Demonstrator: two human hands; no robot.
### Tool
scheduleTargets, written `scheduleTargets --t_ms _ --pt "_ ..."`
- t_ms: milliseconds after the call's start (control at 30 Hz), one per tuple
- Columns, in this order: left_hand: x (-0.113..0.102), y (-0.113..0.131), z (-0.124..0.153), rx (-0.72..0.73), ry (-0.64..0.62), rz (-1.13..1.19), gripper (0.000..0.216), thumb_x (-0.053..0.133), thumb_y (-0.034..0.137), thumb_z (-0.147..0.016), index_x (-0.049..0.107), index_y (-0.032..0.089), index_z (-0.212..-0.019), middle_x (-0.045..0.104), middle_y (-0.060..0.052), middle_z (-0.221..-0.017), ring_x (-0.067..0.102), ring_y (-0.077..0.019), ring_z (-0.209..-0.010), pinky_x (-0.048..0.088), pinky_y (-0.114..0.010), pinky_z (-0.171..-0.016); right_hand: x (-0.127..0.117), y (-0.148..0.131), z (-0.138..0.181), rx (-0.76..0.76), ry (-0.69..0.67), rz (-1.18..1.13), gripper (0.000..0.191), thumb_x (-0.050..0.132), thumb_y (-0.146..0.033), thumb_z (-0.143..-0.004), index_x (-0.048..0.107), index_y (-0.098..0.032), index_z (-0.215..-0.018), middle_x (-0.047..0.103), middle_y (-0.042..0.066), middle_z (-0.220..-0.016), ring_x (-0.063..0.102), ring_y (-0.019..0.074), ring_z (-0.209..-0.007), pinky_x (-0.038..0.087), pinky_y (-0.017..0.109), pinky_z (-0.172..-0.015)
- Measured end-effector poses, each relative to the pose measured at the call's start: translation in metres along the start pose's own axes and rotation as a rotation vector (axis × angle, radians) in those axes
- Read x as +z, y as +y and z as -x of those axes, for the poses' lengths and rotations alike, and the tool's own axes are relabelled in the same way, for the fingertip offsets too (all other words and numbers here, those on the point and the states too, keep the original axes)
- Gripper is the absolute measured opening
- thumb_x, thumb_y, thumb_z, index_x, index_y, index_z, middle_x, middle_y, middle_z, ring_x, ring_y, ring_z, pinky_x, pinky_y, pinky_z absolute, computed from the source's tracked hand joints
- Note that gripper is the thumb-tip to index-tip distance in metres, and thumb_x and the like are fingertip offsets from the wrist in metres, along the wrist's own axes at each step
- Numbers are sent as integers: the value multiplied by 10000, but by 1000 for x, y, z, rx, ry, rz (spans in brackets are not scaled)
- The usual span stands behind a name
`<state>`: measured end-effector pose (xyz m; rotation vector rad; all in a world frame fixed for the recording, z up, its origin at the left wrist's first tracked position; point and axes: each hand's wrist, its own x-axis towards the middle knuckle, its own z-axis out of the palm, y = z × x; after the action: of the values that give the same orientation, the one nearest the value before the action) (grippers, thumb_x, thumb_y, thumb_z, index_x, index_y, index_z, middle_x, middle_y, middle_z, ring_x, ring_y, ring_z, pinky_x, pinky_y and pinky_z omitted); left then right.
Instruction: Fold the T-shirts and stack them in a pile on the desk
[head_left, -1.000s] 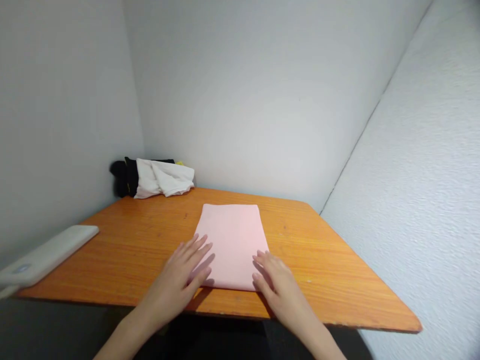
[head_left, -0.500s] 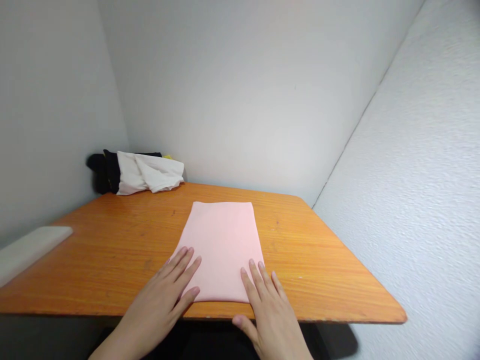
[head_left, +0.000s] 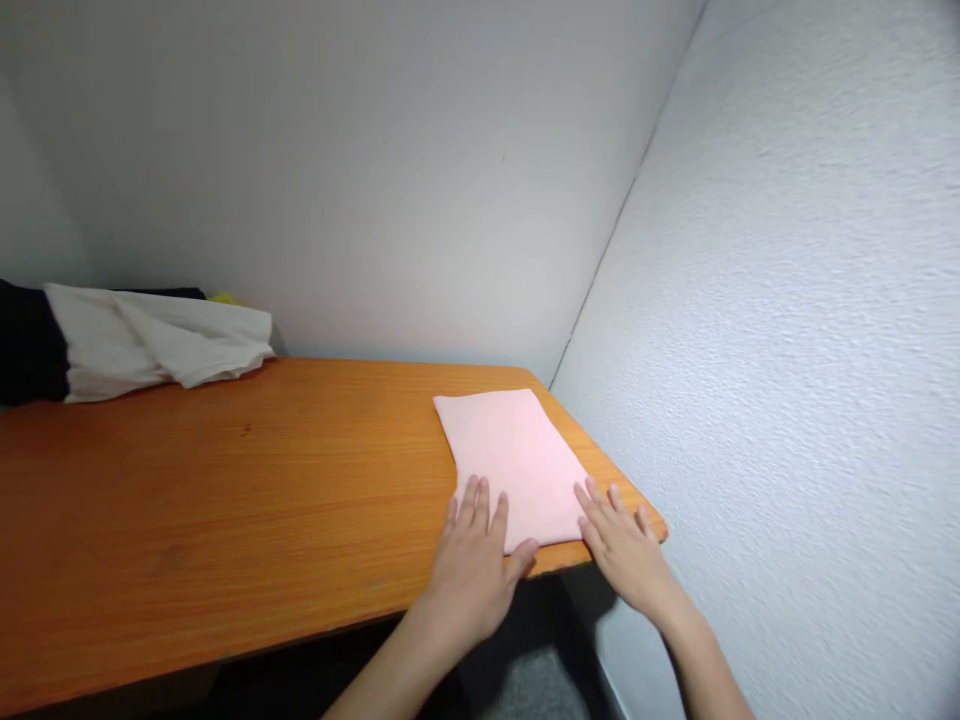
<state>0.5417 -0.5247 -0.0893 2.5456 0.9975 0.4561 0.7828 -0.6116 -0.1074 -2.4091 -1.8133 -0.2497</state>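
Note:
A folded pink cloth (head_left: 514, 455) lies flat near the right end of the wooden table, its near edge close to the table's front edge. My left hand (head_left: 474, 560) rests palm down on its near left corner, fingers spread and pointing away from me. On the near right corner, the fingertips of my right hand (head_left: 619, 540) touch the cloth, with the other fingers reaching over the wood beside it. Both hands are open and grip nothing. The parts of the cloth beneath the fingers are hidden.
The orange-brown table (head_left: 337, 480) runs off to the left. A pile with a white cloth (head_left: 165, 335), a black cloth (head_left: 30, 345) and a bit of yellow sits at the back left. A textured white wall (head_left: 787, 350) stands close on the right.
The pink cloth has slid right along the table toward its right end, both hands moving with it. My view has turned right, and the white item at the left edge is out of sight.

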Motion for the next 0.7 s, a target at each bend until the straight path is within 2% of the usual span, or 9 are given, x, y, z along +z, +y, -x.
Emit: scheduleTargets --t_ms 67,167,267,400,467,567,633,700 --pt "17 20 -18 66 -32 46 742 198 641 -943 332 160 -1492 157 -128 -1586 34 -296 -1470 143 -531 -1190 -1 34 -5 95 -60 38 532 198 -426 -990 307 -313 -1498 267 5 -1561 186 322 -1445 142 649 -1119" --pt "35 41 -34 96 -51 65 748 215 642 -936 304 162 -1503 136 -126 -1593 12 -297 -1471 112 -533 -1196 -2 67 -6 167 -121 63 557 174 -493 -982 264 -337 -1509 240 -14 -1570 197 320 -1443 158 646 -1118" --pt "41 52 -38 89 -54 77 751 234 640 -932 288 161 -1508 122 -126 -1595 4 -299 -1472 90 -536 -1200 3 85 -2 165 -111 96 570 184 -500 -973 228 -341 -1518 217 -32 -1575 185 315 -1447 159 635 -1124" --pt "36 59 -38 92 -88 111 710 278 586 -946 261 166 -1517 102 -117 -1599 -4 -293 -1472 68 -527 -1207 8 96 1 165 -112 137 578 212 -486 -955 228 -354 -1517 220 -45 -1573 164 324 -1451 160 659 -1111" --pt "34 62 -37 88 -113 126 666 285 521 -964 253 155 -1519 85 -120 -1600 -24 -292 -1470 48 -524 -1209 4 91 -5 172 -122 187 569 236 -445 -938 332 -335 -1489 289 -28 -1552 141 352 -1451 124 704 -1089" --pt "29 65 -32 104 -114 197 661 292 509 -970 262 136 -1515 90 -135 -1597 -30 -295 -1470 21 -527 -1209 -7 62 -26 98 -33 229 563 258 -453 -928 445 -301 -1437 332 6 -1537 103 373 -1453 86 721 -1081" --pt "22 62 -23 148 -86 278 685 278 551 -966 234 157 -1524 109 -122 -1598 2 -279 -1476 13 -540 -1206 -7 35 -38 9 39 178 584 248 -515 -933 380 -325 -1469 271 -4 -1564 102 363 -1455 135 699 -1088" --pt "6 46 -8 180 -40 313 707 300 589 -952 190 204 -1534 120 -95 -1599 51 -271 -1480 3 -579 -1193 1 14 -43 -43 43 99 615 243 -582 -918 303 -371 -1493 225 -22 -1580 134 374 -1448 201 705 -1066"
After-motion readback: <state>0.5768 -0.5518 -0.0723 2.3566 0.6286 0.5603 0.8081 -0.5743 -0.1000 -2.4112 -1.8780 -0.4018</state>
